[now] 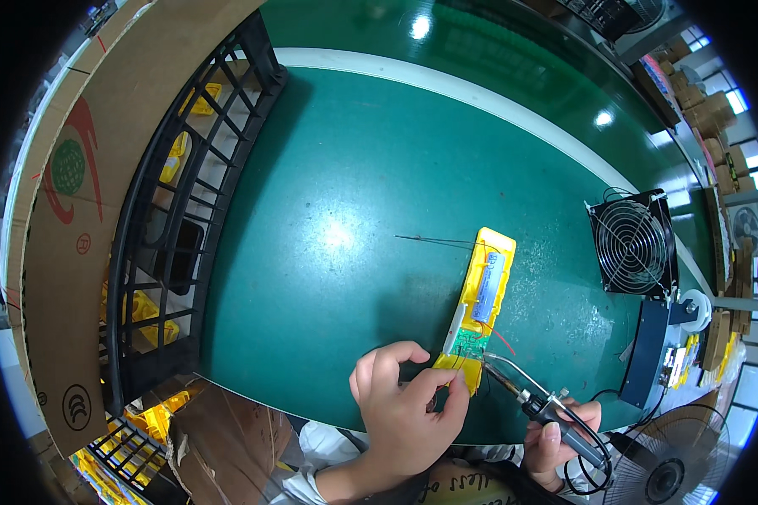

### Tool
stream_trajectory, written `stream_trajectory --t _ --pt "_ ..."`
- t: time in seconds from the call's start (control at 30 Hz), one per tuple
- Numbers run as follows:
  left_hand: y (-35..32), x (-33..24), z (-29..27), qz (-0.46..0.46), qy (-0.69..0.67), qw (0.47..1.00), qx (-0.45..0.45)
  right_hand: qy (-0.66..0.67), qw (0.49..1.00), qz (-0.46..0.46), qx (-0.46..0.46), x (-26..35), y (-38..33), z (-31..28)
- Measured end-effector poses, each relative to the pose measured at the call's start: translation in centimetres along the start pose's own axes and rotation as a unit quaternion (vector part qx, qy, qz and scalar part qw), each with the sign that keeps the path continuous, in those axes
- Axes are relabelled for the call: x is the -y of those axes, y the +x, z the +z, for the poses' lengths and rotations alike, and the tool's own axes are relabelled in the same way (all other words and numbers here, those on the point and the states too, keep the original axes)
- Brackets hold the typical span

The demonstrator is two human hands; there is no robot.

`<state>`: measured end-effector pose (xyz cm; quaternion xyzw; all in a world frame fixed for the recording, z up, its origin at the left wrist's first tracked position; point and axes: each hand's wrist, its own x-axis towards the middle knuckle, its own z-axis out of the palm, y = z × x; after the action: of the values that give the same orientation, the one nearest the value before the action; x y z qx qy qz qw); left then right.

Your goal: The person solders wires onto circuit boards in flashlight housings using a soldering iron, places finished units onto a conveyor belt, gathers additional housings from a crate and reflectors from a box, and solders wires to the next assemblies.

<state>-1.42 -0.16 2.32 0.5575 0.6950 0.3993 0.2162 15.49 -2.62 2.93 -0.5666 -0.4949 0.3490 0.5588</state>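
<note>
A long yellow plastic housing lies at a slant near the front of the green table. In it sit a blue cylindrical battery and a green circuit board. Thin dark leads stick out left from its far end, and a red wire curves off beside the board. My left hand is at the housing's near end, thumb and forefinger pinched over it; what they hold is too small to make out. My right hand grips a soldering iron with a bent metal tube alongside, its tip at the board's near edge.
A black plastic crate with yellow parts stands at the left beside a cardboard box. At the right are a square black fan, a dark box-shaped unit and a round fan. A cable loops round the iron.
</note>
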Motion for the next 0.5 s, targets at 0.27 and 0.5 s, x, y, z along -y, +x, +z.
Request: stream_trajectory --t 0.27,0.5 --pt "-1.0 0.9 0.4 0.047 0.034 0.998 -0.029 0.019 0.998 -0.016 0.065 -0.7 -0.5 -1.8" --pt "-1.6 1.3 0.6 0.063 0.071 0.995 -0.034 0.029 0.998 -0.039 0.051 -1.1 -1.0 -2.4"
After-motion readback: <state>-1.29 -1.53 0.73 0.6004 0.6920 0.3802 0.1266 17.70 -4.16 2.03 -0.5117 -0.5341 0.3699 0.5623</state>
